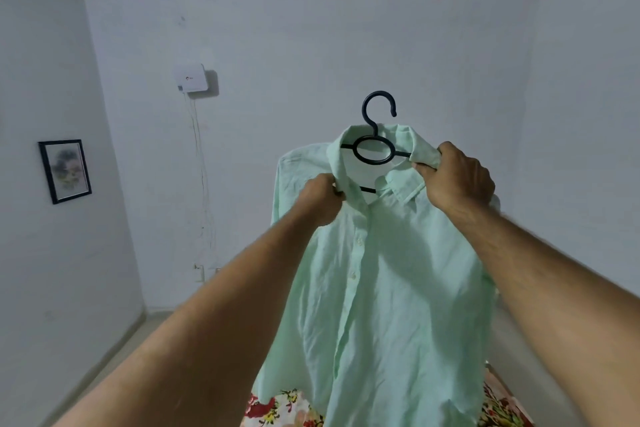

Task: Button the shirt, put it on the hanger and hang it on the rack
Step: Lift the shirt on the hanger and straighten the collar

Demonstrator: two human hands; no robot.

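Note:
A pale mint-green shirt (pixel 388 288) hangs in front of me at arm's length, its front buttoned down the placket. A black plastic hanger (pixel 375 146) sits inside the collar, its hook sticking up above the neck. My left hand (pixel 320 199) pinches the left side of the collar near the hanger's lower bar. My right hand (pixel 455 177) grips the right collar tip and shoulder fabric. The hanger's arms are hidden under the cloth. No rack is in view.
White walls surround me. A white box (pixel 190 78) with dangling cables is mounted on the far wall, a framed picture (pixel 65 170) hangs on the left wall. A floral-patterned bedsheet (pixel 277 409) lies below the shirt.

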